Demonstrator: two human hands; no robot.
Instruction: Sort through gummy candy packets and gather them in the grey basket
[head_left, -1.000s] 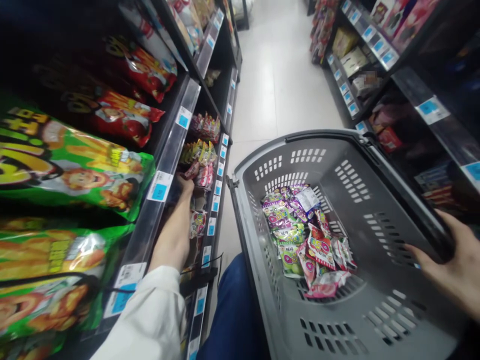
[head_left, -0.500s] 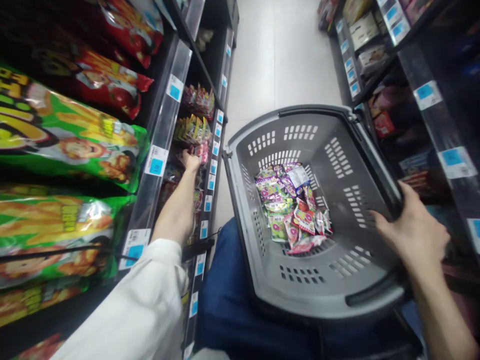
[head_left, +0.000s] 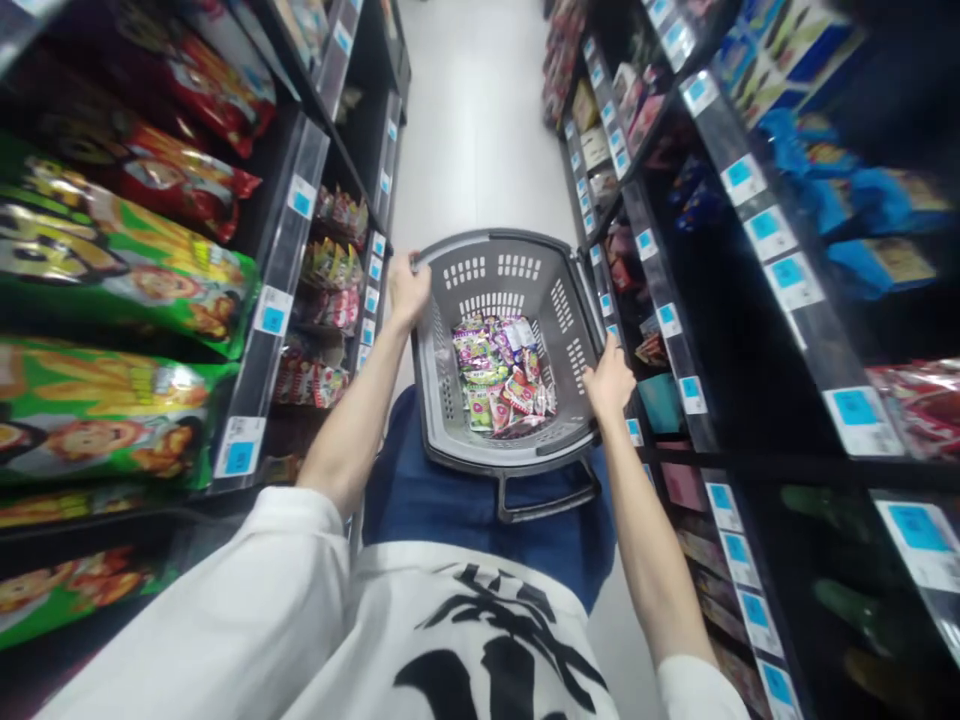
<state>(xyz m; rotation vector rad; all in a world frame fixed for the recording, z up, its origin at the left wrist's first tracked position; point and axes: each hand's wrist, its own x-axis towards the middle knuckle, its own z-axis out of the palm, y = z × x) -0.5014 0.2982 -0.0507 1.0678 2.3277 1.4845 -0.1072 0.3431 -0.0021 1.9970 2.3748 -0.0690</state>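
Observation:
A grey shopping basket (head_left: 559,410) rests at my lap, held between both hands. My left hand (head_left: 409,290) is closed around its far left rim. On the opposite side, my right hand (head_left: 609,380) grips the right rim, thumb over the edge. Inside lie several small candy packets (head_left: 501,375) in purple, green, red and pink, heaped on the basket floor. The black carry handle (head_left: 551,505) hangs down on the near side, over my blue trousers.
Shelves line both sides of a narrow aisle with a pale floor (head_left: 476,140). Large green snack bags (head_left: 112,420) fill the left shelf, with small packets (head_left: 330,270) beyond. Blue bags (head_left: 862,200) sit on the right shelf. Price tags (head_left: 855,408) run along the shelf edges.
My left hand has left the small pink packets on the left shelf and now holds the basket's left rim. The basket appears smaller and lower-left, and my right hand still grips its right side.

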